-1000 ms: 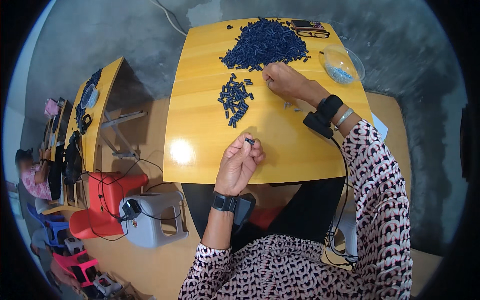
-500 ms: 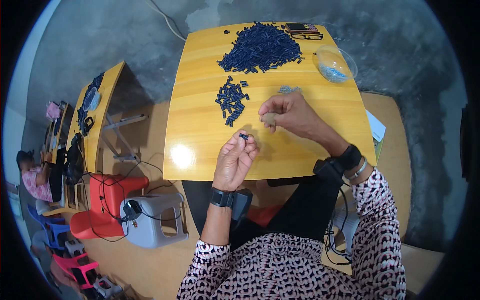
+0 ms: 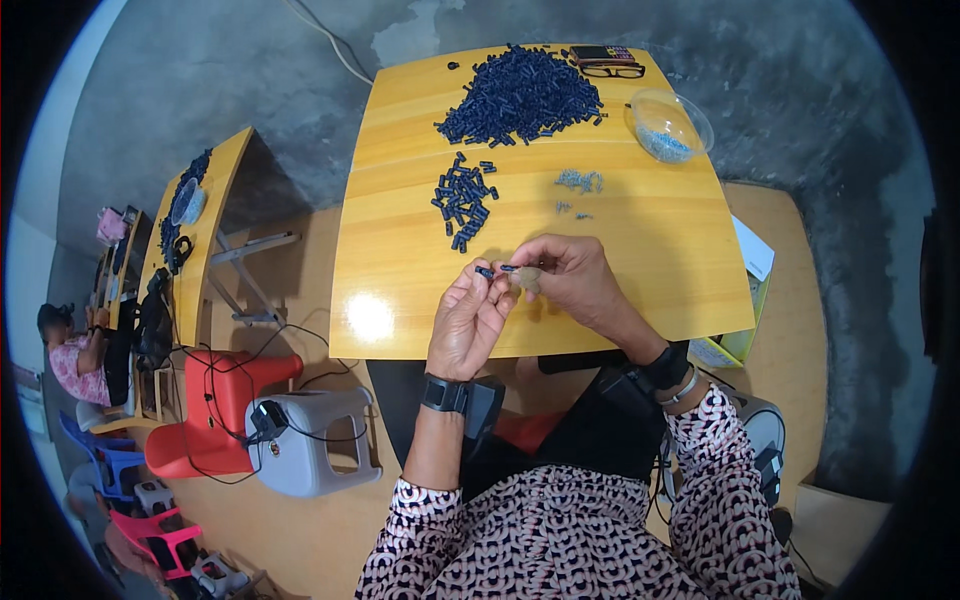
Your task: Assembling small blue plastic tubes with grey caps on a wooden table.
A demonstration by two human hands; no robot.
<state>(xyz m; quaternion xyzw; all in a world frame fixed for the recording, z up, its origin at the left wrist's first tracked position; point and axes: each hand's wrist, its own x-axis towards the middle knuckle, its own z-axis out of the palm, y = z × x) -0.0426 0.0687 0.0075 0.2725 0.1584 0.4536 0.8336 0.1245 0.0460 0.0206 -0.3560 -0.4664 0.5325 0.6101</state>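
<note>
My left hand (image 3: pixel 466 325) is closed in a pinch on a small black plastic tube (image 3: pixel 484 272) above the near edge of the table. Close beside it, my right hand (image 3: pixel 575 283) is also pinched, with a small dark piece (image 3: pixel 508 268) at its fingertips. A tan, rounded, cloth-like thing (image 3: pixel 527 280) shows at the right fingers; whether it is worn or held I cannot tell. Beyond my left hand lies a small group of black tubes (image 3: pixel 462 205). Small silvery pieces (image 3: pixel 578 181), like screws, lie scattered past my right hand.
A large heap of black tubes (image 3: pixel 525 95) covers the far middle of the yellow table (image 3: pixel 390 290). At the far right are glasses (image 3: pixel 613 72), a calculator (image 3: pixel 600 53) and a clear bowl (image 3: pixel 672 125) holding silvery pieces. A grey stool (image 3: pixel 305 445) and red chair (image 3: pixel 215 410) stand left.
My right hand has come nearer and slightly left, up to my left hand, uncovering more silvery pieces on the table. The left hand stays nearly in place.
</note>
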